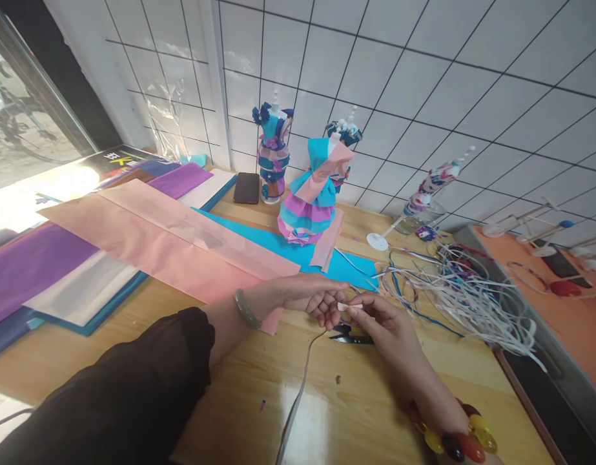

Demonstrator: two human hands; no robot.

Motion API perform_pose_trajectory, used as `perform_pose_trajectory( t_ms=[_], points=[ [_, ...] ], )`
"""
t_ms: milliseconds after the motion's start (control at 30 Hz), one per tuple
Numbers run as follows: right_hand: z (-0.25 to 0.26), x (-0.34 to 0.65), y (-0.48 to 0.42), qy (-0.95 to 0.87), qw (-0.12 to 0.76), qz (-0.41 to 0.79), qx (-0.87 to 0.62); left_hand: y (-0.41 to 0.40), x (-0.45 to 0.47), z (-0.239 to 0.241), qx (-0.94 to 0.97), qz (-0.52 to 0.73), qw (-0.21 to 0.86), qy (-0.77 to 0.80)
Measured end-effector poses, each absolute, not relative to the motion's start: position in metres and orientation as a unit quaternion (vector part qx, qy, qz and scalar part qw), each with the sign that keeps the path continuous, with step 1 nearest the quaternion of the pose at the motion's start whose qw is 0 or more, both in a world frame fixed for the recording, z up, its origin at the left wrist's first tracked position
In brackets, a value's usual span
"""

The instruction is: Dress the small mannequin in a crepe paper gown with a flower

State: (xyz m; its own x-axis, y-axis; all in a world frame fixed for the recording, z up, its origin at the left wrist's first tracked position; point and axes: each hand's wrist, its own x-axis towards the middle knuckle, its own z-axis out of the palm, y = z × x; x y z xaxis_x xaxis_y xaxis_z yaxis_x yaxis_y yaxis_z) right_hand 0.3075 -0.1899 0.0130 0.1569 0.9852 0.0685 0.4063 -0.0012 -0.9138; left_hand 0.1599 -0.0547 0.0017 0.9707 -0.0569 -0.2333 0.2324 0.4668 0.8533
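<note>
My left hand [321, 303] is palm up with curled fingers. Between it and my right hand [382, 323] is a short white strip [349, 307], pinched by the right thumb and fingertips and touching the left fingertips. A long thin pale ribbon [305, 374] runs from beneath my left hand to the front edge of view. Dark scissors [353, 338] lie on the table just below the hands, partly hidden. Beyond stands a small dress form in a tiered blue, pink and purple paper dress [305, 200], with a folded pink paper strip [327, 240] leaning at its base.
Large pink paper [181, 242] and blue paper [259, 240] cover the left middle, over purple sheets [41, 261]. A black phone [246, 188], more decorated forms [274, 152] and a tilted one [431, 187] stand by the tiled wall. Tangled ribbons [472, 297] lie right, beside an orange surface [530, 278].
</note>
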Motion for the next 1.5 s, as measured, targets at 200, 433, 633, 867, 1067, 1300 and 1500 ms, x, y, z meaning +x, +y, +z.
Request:
perform_pose_trajectory(
  t_ms=[200,433,633,867,1067,1300,1500],
  points=[
    [0.014,0.302,-0.191,-0.604,0.393,0.281,-0.633,-0.058,0.163,-0.003,0.549,-0.081,0.827,0.092],
    [0.011,0.305,-0.19,-0.635,0.39,0.244,-0.62,-0.061,0.165,-0.002,0.575,-0.076,0.806,0.115],
    [0.007,0.305,-0.19,-0.628,0.404,0.236,-0.622,-0.064,0.166,-0.002,0.596,-0.052,0.792,0.124],
    [0.007,0.307,-0.19,-0.544,0.464,0.323,-0.619,-0.067,0.165,-0.004,0.667,0.009,0.73,0.146],
    [0.01,0.309,-0.188,-0.473,0.507,0.352,-0.628,-0.07,0.166,-0.001,0.655,0.06,0.737,0.153],
    [0.005,0.31,-0.185,-0.456,0.519,0.349,-0.633,-0.067,0.163,0.002,0.63,0.093,0.761,0.12],
    [0.002,0.311,-0.186,-0.448,0.514,0.364,-0.634,-0.065,0.166,-0.005,0.628,0.098,0.76,0.136]
  ],
)
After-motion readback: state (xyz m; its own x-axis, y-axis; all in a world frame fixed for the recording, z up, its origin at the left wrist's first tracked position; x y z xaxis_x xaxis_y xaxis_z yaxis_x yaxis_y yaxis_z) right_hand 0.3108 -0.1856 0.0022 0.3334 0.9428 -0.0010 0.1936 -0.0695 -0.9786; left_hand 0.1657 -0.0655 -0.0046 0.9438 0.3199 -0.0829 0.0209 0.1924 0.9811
